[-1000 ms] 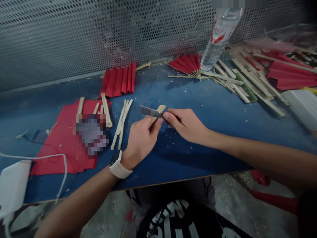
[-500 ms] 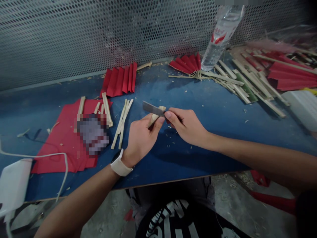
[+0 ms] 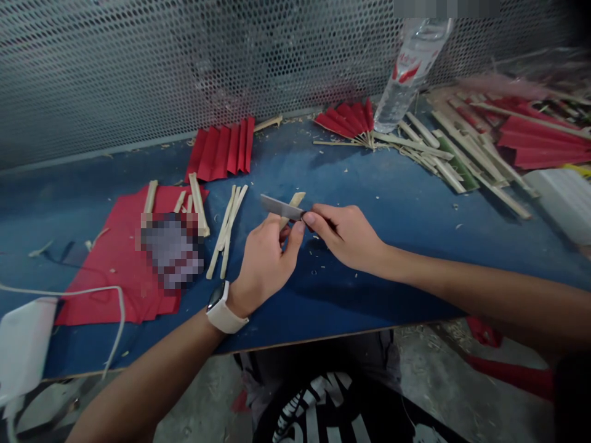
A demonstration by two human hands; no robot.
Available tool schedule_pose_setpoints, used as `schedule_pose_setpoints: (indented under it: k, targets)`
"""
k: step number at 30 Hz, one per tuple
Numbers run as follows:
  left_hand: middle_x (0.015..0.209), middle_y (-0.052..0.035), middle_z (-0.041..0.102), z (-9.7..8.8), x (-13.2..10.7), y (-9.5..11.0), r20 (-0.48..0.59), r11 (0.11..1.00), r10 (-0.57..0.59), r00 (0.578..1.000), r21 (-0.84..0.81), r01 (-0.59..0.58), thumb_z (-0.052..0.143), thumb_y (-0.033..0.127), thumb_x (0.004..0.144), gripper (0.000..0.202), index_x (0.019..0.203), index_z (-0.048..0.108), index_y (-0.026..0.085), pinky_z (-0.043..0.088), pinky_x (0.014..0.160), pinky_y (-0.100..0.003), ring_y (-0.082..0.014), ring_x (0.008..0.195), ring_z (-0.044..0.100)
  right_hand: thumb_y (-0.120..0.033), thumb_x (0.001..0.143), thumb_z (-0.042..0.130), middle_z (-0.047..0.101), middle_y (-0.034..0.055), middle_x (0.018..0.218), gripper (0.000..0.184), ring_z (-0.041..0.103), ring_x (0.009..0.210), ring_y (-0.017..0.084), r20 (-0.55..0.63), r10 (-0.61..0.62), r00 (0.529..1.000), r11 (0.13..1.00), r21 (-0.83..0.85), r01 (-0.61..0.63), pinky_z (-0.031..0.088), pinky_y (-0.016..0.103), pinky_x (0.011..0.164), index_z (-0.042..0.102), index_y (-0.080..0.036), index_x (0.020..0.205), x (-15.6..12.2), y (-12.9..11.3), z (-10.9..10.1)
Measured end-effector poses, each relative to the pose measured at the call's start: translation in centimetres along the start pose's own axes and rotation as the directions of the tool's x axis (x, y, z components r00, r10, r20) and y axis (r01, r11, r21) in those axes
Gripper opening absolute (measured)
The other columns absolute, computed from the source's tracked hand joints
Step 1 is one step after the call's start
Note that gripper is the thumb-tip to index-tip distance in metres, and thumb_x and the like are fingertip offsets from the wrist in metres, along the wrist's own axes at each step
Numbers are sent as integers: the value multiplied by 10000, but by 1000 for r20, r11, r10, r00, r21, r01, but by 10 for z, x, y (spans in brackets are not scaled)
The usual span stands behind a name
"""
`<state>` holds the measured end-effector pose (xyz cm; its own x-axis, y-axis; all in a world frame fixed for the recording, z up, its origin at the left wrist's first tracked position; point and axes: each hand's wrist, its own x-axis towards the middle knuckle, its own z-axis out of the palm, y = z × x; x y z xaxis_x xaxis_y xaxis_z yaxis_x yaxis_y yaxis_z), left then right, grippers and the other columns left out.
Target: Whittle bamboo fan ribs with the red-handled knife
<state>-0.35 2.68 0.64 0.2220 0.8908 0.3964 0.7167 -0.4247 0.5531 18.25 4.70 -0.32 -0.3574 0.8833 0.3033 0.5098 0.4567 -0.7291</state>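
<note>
1. The fingers of my left hand [image 3: 263,261] pinch a short bamboo strip [image 3: 295,199]. Its pale tip pokes out past them, raised above the middle of the worktop [image 3: 392,203].
2. The fingers of my right hand [image 3: 348,234] are pressed together around the handle of a knife [image 3: 281,208]. The flat blade points left and lies across the strip, touching it just above my left thumb.
3. To shave well here, I judge the blade should lie shallow against the bamboo and travel away from my left fingertips, which sit very close to the edge.
4. Light, thin passes seem safer than one deep bite, since a narrow strip like this could split along its grain.
5. A gap between thumb and blade would help if the knife slips.
6. Loose bamboo slats [image 3: 228,227] lie just left of my hands, with a red paper sheet [image 3: 111,264] beyond them toward the left edge.
7. A water bottle [image 3: 406,67] stands at the far edge, towards the right corner.
</note>
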Motion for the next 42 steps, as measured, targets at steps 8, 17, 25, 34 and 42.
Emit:
schedule_pose_setpoints:
  k: [8,17,25,34,42]
  targets:
    - [733,-24,675,0,-3,-2,43,998,46,998,-55,-43,488,383,1085,325,837,581,194,497,649,-310,-172,663,660,-557,1102,366,506,-33,597,514,436,533,107,54,1,999,1000,17,-2,258,281,577,476,-218,732,2,1,-3]
    - [789,-30,729,2,-1,-4,-3,997,77,997,-16,-77,527,376,1082,282,911,644,185,494,640,-290,-169,687,689,-567,1111,347,540,-24,620,547,481,566,110,56,12,998,998,59,-15,273,287,596,520,-207,738,3,0,-4]
    - [848,-58,736,3,-4,-5,25,995,98,995,5,-98,440,383,1108,299,972,620,188,537,702,-322,-198,770,716,-673,1083,356,536,-30,617,620,485,564,104,96,-31,995,989,147,17,299,281,598,504,-207,702,6,0,-7]
    - [737,-17,698,0,-2,-3,-2,996,89,996,-19,-89,507,337,1087,293,855,613,192,470,612,-290,-159,650,660,-688,1079,343,538,-27,631,625,481,574,108,84,-9,996,985,171,-6,311,282,609,521,-206,722,4,-3,-7]
    - [770,-11,717,-1,-1,-1,-17,994,108,994,-23,-108,543,342,1084,278,881,660,192,482,646,-272,-142,676,666,-710,1073,311,536,-22,630,645,470,575,113,64,14,998,989,147,-24,293,290,606,524,-206,731,3,-4,-5]
